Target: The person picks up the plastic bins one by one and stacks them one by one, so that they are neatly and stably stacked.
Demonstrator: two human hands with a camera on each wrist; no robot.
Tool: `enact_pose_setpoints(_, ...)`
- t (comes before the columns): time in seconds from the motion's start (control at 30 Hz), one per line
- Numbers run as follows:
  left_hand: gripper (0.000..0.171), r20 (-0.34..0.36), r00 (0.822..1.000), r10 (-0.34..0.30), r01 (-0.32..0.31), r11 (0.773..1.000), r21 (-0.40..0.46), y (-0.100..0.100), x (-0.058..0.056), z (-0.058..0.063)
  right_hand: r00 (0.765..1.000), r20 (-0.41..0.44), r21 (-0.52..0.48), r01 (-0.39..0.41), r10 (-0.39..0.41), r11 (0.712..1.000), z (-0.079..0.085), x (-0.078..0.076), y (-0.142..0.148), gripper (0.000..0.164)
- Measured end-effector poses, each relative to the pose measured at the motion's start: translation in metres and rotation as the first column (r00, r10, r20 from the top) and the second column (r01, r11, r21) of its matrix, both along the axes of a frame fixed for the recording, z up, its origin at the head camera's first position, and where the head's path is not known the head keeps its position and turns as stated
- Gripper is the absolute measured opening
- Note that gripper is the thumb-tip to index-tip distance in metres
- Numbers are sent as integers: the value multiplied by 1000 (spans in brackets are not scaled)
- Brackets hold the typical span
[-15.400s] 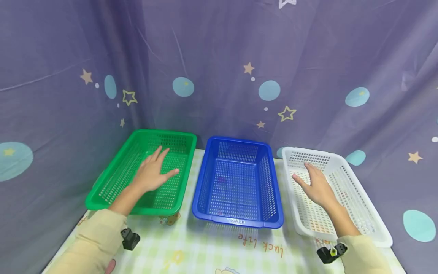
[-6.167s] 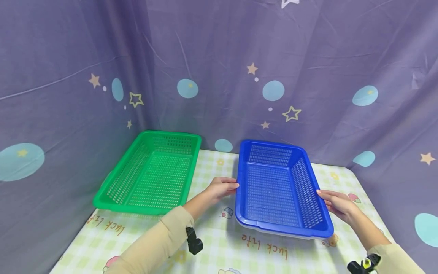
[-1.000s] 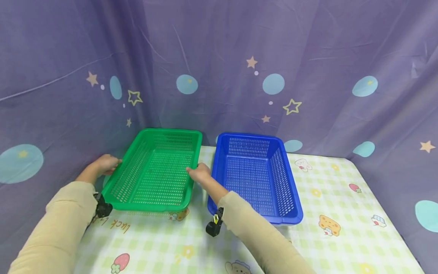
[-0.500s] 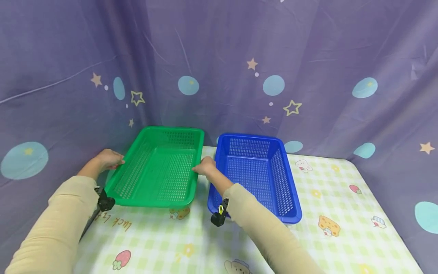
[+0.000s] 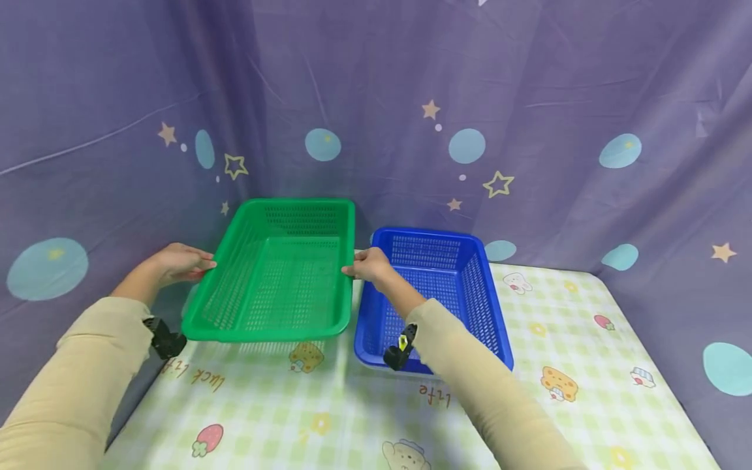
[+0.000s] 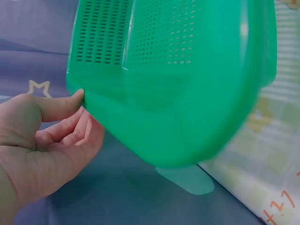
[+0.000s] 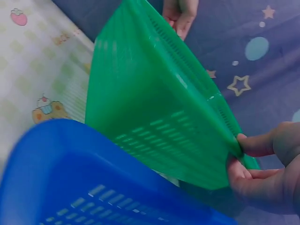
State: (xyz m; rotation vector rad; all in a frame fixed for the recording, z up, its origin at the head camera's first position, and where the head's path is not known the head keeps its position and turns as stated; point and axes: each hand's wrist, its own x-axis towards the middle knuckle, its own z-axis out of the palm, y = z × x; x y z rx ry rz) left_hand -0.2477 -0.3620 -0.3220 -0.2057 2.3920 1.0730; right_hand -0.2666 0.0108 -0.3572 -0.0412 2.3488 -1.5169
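Note:
A green perforated plastic basket point(image 5: 288, 294) is raised above the table at left, its inside facing up and bare. My left hand point(image 5: 179, 263) pinches its left rim; in the left wrist view the thumb of that hand point(image 6: 47, 150) lies on top of the rim and the fingers curl beneath. On the opposite rim my right hand point(image 5: 374, 266) pinches the basket too, thumb above and fingers under, as the right wrist view shows of that hand point(image 7: 269, 171). Just right of the green basket stands a blue basket point(image 5: 496, 313), partly covered by my right forearm.
A checked tablecloth point(image 5: 282, 418) with printed cartoons covers the table. A purple curtain point(image 5: 388, 78) with stars rises behind and along both sides, close to my left hand. A thin pale edge shows under the blue basket's front rim.
Three baskets stood side by side first; the blue one was held over the white one at right, then shifted to the middle. Lately both hands have lifted the green basket up and slightly right.

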Motion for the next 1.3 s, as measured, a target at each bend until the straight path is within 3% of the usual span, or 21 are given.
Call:
enact_pose_setpoints(0.27, 70, 10, 999, -48, 47, 994, 97, 2, -3, 17, 992, 124, -179, 28, -6, 983, 21, -6, 24, 58)
enact_pose_setpoints(0.53, 74, -51, 996, -78, 84, 987, 138, 10, -4, 33, 974, 225, -379, 78, 10, 922, 38, -6, 50, 54)
enact_pose_setpoints(0.83, 73, -106, 992, -64, 93, 953, 288, 35, -4, 40, 980, 196, -378, 49, 28, 925, 57, 8, 91, 49)
enact_pose_setpoints(1.03, 70, -119, 989, -85, 116, 951, 287, 63, -3, 40, 987, 153, -361, 13, 45, 932, 67, 17, 123, 51)
enact_pose_setpoints(1.3, 67, -139, 988, -74, 118, 931, 346, 99, -2, 42, 989, 141, -358, 6, 48, 934, 70, 19, 159, 54)
